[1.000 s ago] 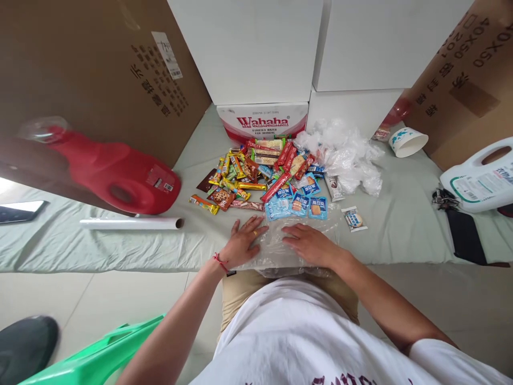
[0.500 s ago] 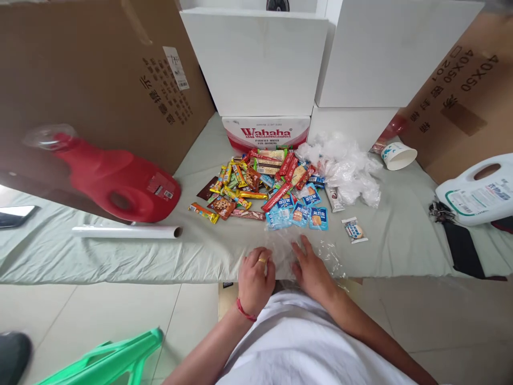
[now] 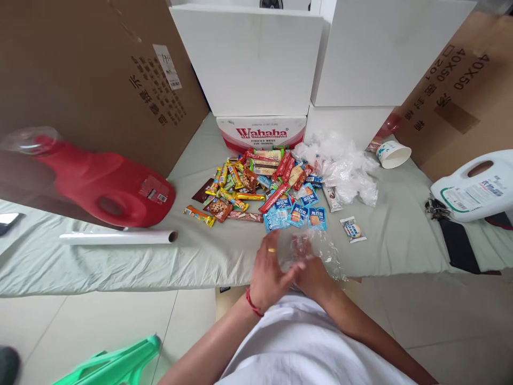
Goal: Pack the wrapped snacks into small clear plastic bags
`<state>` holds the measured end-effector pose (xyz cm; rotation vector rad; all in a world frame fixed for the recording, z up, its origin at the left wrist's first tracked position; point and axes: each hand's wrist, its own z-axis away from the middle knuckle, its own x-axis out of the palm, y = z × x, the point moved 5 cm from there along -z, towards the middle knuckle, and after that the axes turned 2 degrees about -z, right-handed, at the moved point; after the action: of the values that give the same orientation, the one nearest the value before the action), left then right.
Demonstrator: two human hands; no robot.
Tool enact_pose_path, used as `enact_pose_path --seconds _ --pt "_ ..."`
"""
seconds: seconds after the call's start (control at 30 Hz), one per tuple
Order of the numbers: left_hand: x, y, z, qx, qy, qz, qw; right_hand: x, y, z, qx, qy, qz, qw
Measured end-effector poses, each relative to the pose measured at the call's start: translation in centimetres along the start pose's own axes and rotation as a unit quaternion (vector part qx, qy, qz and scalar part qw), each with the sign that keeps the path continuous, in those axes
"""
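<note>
A clear plastic bag (image 3: 326,251) lies at the table's front edge, crumpled and see-through. The fingers of my right hand (image 3: 316,275) point forward and show through the film, apparently inside the bag. Close beside it on the left is my left hand (image 3: 274,272), with a ring and a red wrist cord; its fingers and thumb are apart, and the thumb reaches over to my right hand. Just beyond them are blue snack packets (image 3: 298,214), at the near side of a heap of wrapped snack bars (image 3: 268,171). One white snack packet (image 3: 352,230) lies apart on the right.
Bunched clear plastic bags (image 3: 340,166) and a paper cup (image 3: 394,154) stand right of the heap. A red jug (image 3: 120,187) and a white roll (image 3: 120,237) lie left. A white detergent bottle (image 3: 476,187) is at right. Boxes (image 3: 260,131) stand behind; a green stool (image 3: 116,363) is below.
My left hand has moved right, its fingers opening out, and now meets my right hand. My right fingers have gone from on top of the bag to behind its film.
</note>
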<state>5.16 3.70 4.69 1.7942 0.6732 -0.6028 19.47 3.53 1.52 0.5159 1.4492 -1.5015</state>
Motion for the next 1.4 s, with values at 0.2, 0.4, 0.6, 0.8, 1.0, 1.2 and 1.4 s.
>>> enact_pose_path --seconds 0.2,0.4,0.6,0.8,1.0,1.2,1.4 --pt "1.6 0.8 -1.0 -0.058 -0.048 -0.007 0.997 -0.1 -0.5 -1.3 -0.02 0.016 -0.014 1.0" --pt "0.2 -4.2 -3.6 -0.202 -0.006 0.111 0.973 -0.3 0.7 -1.0 0.022 0.047 -0.085 0.995" --pt "-0.9 -11.2 -9.2 -0.275 0.006 0.131 0.953 -0.5 2.7 -1.1 0.019 0.076 -0.268 0.96" --pt "-0.1 -12.7 -9.7 -0.273 -0.044 0.162 0.947 -1.7 3.0 -0.5 0.027 0.1 -0.238 0.966" --pt "0.7 -12.9 -8.9 -0.287 -0.036 0.19 0.938 -4.4 0.1 0.0 -0.019 0.092 -0.013 0.995" --pt "0.8 -12.6 -8.6 -0.304 -0.037 0.219 0.927 -3.8 -4.4 -0.8 -0.172 0.008 0.1 0.98" --pt "-0.1 -12.1 -8.9 -0.317 -0.064 0.23 0.918 1.0 -6.2 -0.4 -0.331 -0.079 0.106 0.934"
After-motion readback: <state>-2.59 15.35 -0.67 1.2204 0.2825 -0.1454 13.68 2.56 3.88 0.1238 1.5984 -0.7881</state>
